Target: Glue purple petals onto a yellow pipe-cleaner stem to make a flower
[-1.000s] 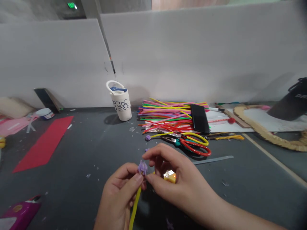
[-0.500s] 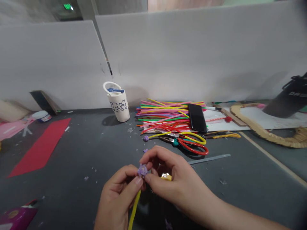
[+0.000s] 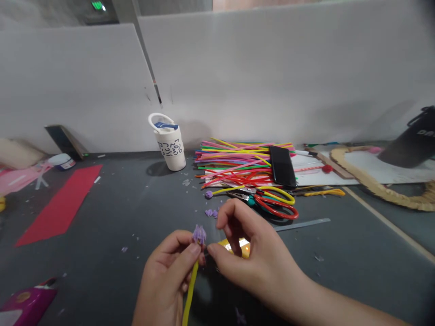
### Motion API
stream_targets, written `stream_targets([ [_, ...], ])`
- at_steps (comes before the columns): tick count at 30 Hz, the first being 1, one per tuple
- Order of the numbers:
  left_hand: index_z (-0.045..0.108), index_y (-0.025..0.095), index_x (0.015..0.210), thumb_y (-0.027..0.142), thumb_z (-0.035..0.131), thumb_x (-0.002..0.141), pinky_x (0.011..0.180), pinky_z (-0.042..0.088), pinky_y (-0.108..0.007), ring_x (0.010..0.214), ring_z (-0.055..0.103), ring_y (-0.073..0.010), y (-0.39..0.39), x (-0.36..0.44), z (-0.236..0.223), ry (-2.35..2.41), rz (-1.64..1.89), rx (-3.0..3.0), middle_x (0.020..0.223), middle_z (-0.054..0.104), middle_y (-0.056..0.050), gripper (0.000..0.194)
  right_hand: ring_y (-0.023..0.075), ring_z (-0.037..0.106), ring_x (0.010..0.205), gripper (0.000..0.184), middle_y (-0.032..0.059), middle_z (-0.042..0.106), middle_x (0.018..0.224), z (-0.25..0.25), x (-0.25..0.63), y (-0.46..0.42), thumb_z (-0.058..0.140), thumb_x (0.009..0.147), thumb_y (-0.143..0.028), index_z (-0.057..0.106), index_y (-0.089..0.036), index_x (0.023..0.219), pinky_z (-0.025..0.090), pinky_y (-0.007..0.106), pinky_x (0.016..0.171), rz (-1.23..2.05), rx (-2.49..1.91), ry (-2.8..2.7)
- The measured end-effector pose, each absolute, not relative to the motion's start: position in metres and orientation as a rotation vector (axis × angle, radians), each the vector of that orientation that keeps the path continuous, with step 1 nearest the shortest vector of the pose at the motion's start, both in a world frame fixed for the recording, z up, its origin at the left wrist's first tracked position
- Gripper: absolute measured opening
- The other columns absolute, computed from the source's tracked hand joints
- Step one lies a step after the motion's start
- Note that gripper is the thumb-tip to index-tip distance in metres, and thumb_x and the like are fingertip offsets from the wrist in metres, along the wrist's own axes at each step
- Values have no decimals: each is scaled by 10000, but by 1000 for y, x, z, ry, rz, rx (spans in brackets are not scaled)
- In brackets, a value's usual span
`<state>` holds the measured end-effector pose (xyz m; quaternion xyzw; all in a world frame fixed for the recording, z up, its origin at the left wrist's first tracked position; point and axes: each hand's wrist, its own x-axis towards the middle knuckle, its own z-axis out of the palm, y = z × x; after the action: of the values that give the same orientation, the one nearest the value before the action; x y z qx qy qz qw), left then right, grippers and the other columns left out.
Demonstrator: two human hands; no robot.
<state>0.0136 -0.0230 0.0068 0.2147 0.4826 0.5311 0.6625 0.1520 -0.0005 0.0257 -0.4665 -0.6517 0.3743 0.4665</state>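
Observation:
My left hand (image 3: pixel 165 280) pinches a yellow stick (image 3: pixel 190 290) just under its small purple flower-like tip (image 3: pixel 199 234), thumb and forefinger closed on the stem. My right hand (image 3: pixel 251 253) sits right beside it, thumb tip almost touching the stem below the purple tip, forefinger curled above and lifted off the flower. Under the right palm lies a yellow and orange object (image 3: pixel 238 246), partly hidden. Small purple bits (image 3: pixel 211 212) lie on the dark table (image 3: pixel 136 213) just beyond the hands.
A pile of coloured sticks (image 3: pixel 238 160) with a black phone (image 3: pixel 282 166) on it lies behind, red and yellow scissors (image 3: pixel 272 201) in front. A white cup (image 3: pixel 169 142) stands left of it, a red sheet (image 3: pixel 61 203) far left, a magenta object (image 3: pixel 23 305) bottom left.
My right forefinger has lifted off the purple tip and the fingers have drawn back slightly to the right. The left hand keeps its pinch on the yellow stick.

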Motion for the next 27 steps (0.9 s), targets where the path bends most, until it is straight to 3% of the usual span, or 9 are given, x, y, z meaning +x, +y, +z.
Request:
stream_targets([
  [5,691,172,600,267,821,622,401,298,-106,409,382,-27,-26,16,5,1157,1225,589,469,519,56,163,82,340,508,201,-90,387,619,32,149,2,571,627,-176,403,-235,720,291,199,448,1260,-1250,-1436],
  [10,743,209,677,261,791,665,582,464,-160,609,557,-108,-26,16,1,1190,1289,745,609,637,12,72,87,342,517,189,-90,388,621,32,150,3,566,627,-193,405,-234,717,283,211,459,1280,-1263,-1427],
  [17,722,218,639,259,743,734,625,468,-173,631,576,-117,-25,11,-1,1195,1294,969,638,639,18,106,88,340,523,177,-92,386,621,32,151,4,554,631,-173,407,-232,710,280,215,464,1277,-1255,-1430],
  [23,758,235,717,256,729,754,625,475,-187,655,597,-134,-26,11,1,1223,1277,1032,663,651,12,51,91,348,530,175,-91,392,614,33,150,5,549,620,-169,407,-232,702,282,215,465,1286,-1244,-1432],
  [27,719,222,651,276,735,747,629,471,-183,652,589,-128,-26,11,-2,1214,1278,968,652,647,12,111,88,327,514,168,-95,375,598,32,149,5,544,626,-180,400,-233,695,267,215,454,1300,-1234,-1418],
])
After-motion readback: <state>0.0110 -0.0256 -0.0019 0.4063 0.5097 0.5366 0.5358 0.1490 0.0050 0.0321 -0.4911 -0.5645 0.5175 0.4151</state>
